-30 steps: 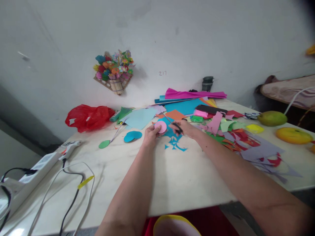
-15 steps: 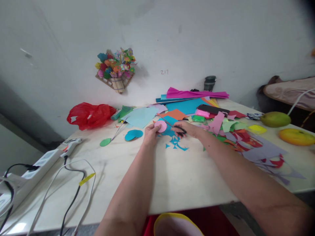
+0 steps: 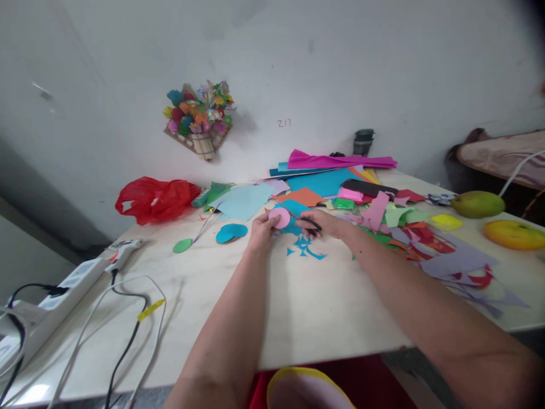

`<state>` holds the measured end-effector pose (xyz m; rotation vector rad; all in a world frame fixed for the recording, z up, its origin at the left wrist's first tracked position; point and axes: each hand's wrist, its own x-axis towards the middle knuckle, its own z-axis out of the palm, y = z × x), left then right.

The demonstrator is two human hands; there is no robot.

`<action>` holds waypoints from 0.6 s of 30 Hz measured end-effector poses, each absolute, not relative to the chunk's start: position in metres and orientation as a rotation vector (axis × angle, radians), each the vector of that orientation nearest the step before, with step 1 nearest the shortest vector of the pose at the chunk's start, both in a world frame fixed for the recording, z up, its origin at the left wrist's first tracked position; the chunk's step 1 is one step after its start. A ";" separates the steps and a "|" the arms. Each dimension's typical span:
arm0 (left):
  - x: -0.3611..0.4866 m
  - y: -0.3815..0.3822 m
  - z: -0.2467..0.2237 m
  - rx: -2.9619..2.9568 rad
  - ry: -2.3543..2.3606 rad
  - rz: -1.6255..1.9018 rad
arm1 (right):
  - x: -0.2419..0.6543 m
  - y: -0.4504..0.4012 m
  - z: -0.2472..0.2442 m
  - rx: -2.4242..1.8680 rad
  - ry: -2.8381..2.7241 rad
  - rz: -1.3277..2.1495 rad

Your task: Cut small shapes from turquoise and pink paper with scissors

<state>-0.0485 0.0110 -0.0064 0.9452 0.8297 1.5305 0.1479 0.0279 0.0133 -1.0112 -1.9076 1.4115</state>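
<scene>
Between the thumb and fingers of my left hand [image 3: 264,230] is a pink paper circle [image 3: 280,218], held over a sheet of blue paper [image 3: 293,207]. My right hand [image 3: 321,222] is closed round the dark handles of a pair of scissors [image 3: 309,222]; their blades point left, close to the circle and the blue paper. Whether the blades are cutting I cannot tell. Small blue paper scraps [image 3: 303,245] lie just below the hands. Left of my left hand, blue paper circles [image 3: 231,233] overlap each other, and a green paper circle [image 3: 183,245] lies further left.
A red plastic bag [image 3: 157,200] sits at the back left. Cables [image 3: 147,284] and a power strip [image 3: 76,281] run along the left. Paper scraps [image 3: 451,255], a phone [image 3: 369,188] and two mango-like fruits [image 3: 513,234] are on the right. Coloured sheets [image 3: 321,183] lie behind my hands.
The pink circle has shifted very slightly to the right in my left hand. My right hand stays in about the same place with the scissors.
</scene>
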 end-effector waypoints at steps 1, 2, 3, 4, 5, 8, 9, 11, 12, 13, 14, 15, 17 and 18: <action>-0.049 0.011 -0.007 0.943 0.826 1.528 | 0.148 0.028 0.013 -1.014 -1.906 1.409; -0.049 0.011 -0.007 0.940 0.822 1.527 | 0.147 0.028 0.013 -1.017 -1.903 1.410; -0.049 0.011 -0.008 0.938 0.818 1.526 | 0.147 0.028 0.013 -1.018 -1.899 1.413; -0.049 0.011 -0.008 0.937 0.814 1.525 | 0.147 0.028 0.013 -1.017 -1.896 1.417; -0.049 0.011 -0.008 0.936 0.812 1.523 | 0.147 0.027 0.013 -1.015 -1.896 1.420; -0.048 0.011 -0.007 0.930 0.805 1.519 | 0.146 0.026 0.015 -1.005 -1.916 1.403; -0.048 0.011 -0.007 0.927 0.803 1.520 | 0.146 0.025 0.015 -1.003 -1.924 1.394; -0.048 0.011 -0.007 0.923 0.803 1.523 | 0.146 0.024 0.016 -1.006 -1.933 1.384; -0.048 0.011 -0.007 0.923 0.804 1.524 | 0.146 0.023 0.017 -1.009 -1.932 1.385; -0.048 0.011 -0.007 0.924 0.805 1.525 | 0.146 0.023 0.017 -1.011 -1.928 1.389; -0.048 0.012 -0.007 0.927 0.804 1.526 | 0.146 0.023 0.017 -1.011 -1.920 1.395; -0.048 0.012 -0.007 0.931 0.803 1.524 | 0.146 0.024 0.017 -1.008 -1.910 1.404; -0.048 0.012 -0.007 0.939 0.805 1.519 | 0.146 0.026 0.015 -0.992 -1.889 1.427; -0.048 0.012 -0.007 0.942 0.805 1.517 | 0.146 0.027 0.015 -0.986 -1.884 1.435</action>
